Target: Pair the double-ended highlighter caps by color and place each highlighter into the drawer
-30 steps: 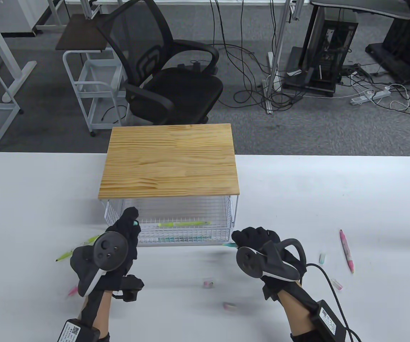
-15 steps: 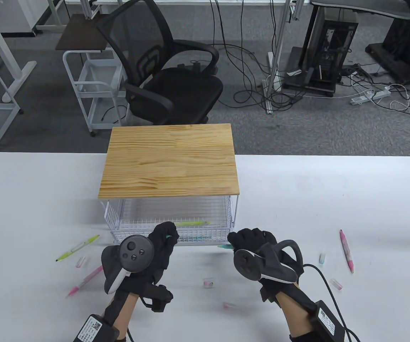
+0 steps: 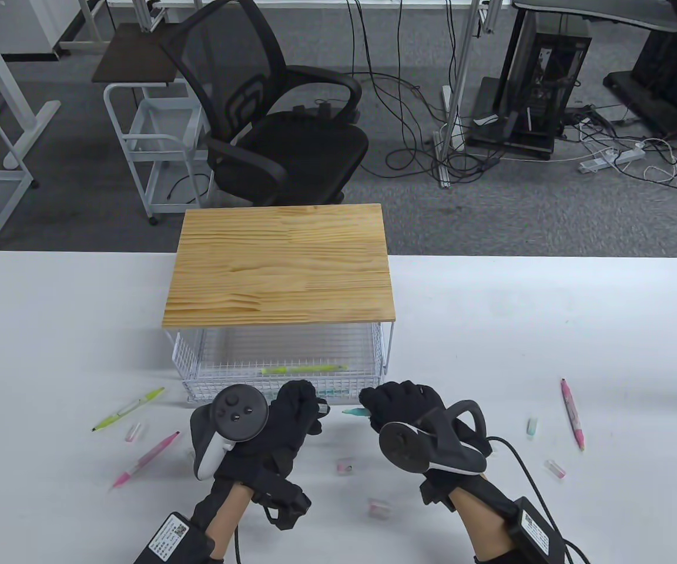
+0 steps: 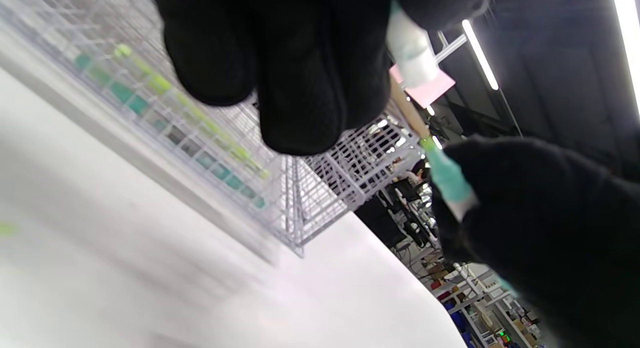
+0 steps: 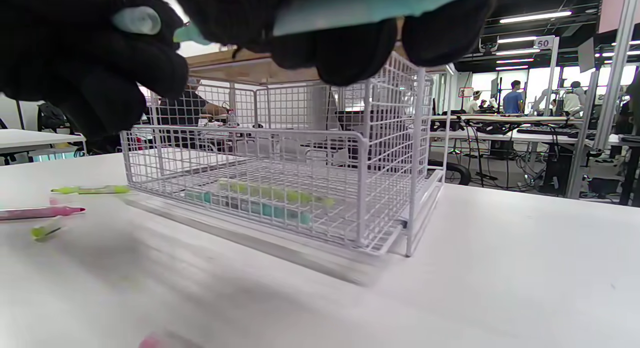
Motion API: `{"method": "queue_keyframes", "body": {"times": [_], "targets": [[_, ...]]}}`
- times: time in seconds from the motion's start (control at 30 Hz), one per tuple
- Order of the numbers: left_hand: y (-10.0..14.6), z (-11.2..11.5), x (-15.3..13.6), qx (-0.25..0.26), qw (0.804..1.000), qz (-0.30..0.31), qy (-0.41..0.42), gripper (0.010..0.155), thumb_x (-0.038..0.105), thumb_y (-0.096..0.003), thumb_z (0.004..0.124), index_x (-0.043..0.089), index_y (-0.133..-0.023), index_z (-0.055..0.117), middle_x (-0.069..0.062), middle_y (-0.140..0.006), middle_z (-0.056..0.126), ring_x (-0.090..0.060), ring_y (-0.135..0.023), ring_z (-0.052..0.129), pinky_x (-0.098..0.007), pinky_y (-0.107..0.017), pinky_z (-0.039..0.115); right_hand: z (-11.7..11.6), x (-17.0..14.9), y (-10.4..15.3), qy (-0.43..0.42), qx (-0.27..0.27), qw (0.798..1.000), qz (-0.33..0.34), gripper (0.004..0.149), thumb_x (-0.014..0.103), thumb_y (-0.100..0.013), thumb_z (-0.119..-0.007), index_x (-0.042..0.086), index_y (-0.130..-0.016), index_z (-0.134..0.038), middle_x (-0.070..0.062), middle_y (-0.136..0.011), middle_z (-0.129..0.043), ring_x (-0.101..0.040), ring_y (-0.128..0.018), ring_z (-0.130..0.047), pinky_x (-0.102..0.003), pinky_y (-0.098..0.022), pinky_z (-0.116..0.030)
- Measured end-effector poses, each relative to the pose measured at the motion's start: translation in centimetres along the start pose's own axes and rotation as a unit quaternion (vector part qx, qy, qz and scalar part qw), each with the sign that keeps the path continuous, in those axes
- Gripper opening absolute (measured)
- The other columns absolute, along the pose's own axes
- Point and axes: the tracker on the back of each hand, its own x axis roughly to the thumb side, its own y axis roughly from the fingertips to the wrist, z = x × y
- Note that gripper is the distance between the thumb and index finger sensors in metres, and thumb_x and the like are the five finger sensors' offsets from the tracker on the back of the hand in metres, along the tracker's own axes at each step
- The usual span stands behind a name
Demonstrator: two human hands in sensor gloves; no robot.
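My right hand [image 3: 374, 406] grips a teal highlighter [image 3: 352, 412] whose bare tip points left, just in front of the white wire drawer [image 3: 197, 376]. My left hand [image 3: 314, 408] pinches a small pale teal cap [image 4: 411, 51] a short gap from that tip [image 4: 446, 179]; cap and tip are apart. The right wrist view shows the cap [image 5: 136, 19] at upper left and the highlighter's teal barrel [image 5: 370, 2] along the top edge. Inside the pulled-out drawer lie a yellow-green highlighter [image 3: 303, 369] and a teal one [image 5: 260, 208].
A wooden top [image 3: 280, 270] covers the drawer frame. On the table to the left lie a yellow-green highlighter [image 3: 128, 408], a pink highlighter [image 3: 146, 461] and a cap [image 3: 133, 433]. Caps [image 3: 344, 467] [image 3: 379, 506] lie between my wrists. To the right lie a pink highlighter [image 3: 572, 414] and two caps [image 3: 532, 426] [image 3: 555, 468].
My left hand has moved right from the drawer's left corner, carrying the cap toward the right hand. The right hand has shifted slightly left, so cap and tip are closer.
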Motion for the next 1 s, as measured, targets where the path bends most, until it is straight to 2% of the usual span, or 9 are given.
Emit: {"method": "queue_keyframes", "body": {"times": [0.6, 0.77, 0.87, 1.0], "targets": [[0.2, 1.6, 0.8, -0.017, 1.0, 0.024, -0.004, 0.052, 0.039, -0.0603, 0.056, 0.018, -0.106, 0.045, 0.002, -0.102, 0.082, -0.018, -0.084, 0.096, -0.046, -0.069, 0.078, -0.1, 0.7, 0.0, -0.02, -0.017, 0.999, 0.018, 0.051, 0.034, -0.058, -0.064, 0.024, -0.107, -0.054, -0.006, -0.102, -0.071, -0.025, -0.085, -0.082, -0.054, -0.072, -0.069], [0.6, 2.2, 1.8, -0.012, 0.995, 0.037, -0.095, 0.053, 0.04, -0.0597, 0.063, 0.025, -0.108, 0.047, 0.0, -0.104, 0.081, -0.022, -0.088, 0.09, -0.05, -0.073, 0.073, -0.1, 0.8, 0.1, -0.018, -0.017, 0.999, 0.023, 0.051, 0.034, -0.058, -0.065, 0.025, -0.107, -0.054, -0.005, -0.102, -0.071, -0.025, -0.085, -0.082, -0.054, -0.073, -0.069], [1.0, 2.5, 2.5, 0.025, 0.981, 0.059, -0.182, 0.052, 0.038, -0.0578, 0.066, 0.026, -0.107, 0.053, 0.003, -0.095, 0.087, -0.018, -0.081, 0.093, -0.049, -0.072, 0.075, -0.2, 1.0, 0.1, -0.012, -0.013, 1.0, 0.026, 0.051, 0.033, -0.058, -0.065, 0.024, -0.107, -0.055, -0.005, -0.102, -0.071, -0.025, -0.085, -0.082, -0.055, -0.073, -0.069], [1.3, 2.9, 2.9, 0.06, 0.964, 0.085, -0.243, 0.051, 0.037, -0.0561, 0.066, 0.025, -0.105, 0.058, 0.007, -0.086, 0.091, -0.014, -0.073, 0.096, -0.047, -0.071, 0.078, -0.3, 1.1, 0.1, -0.005, -0.015, 0.999, 0.028, 0.051, 0.033, -0.057, -0.065, 0.024, -0.107, -0.055, -0.005, -0.102, -0.071, -0.025, -0.085, -0.082, -0.054, -0.072, -0.069]]}}
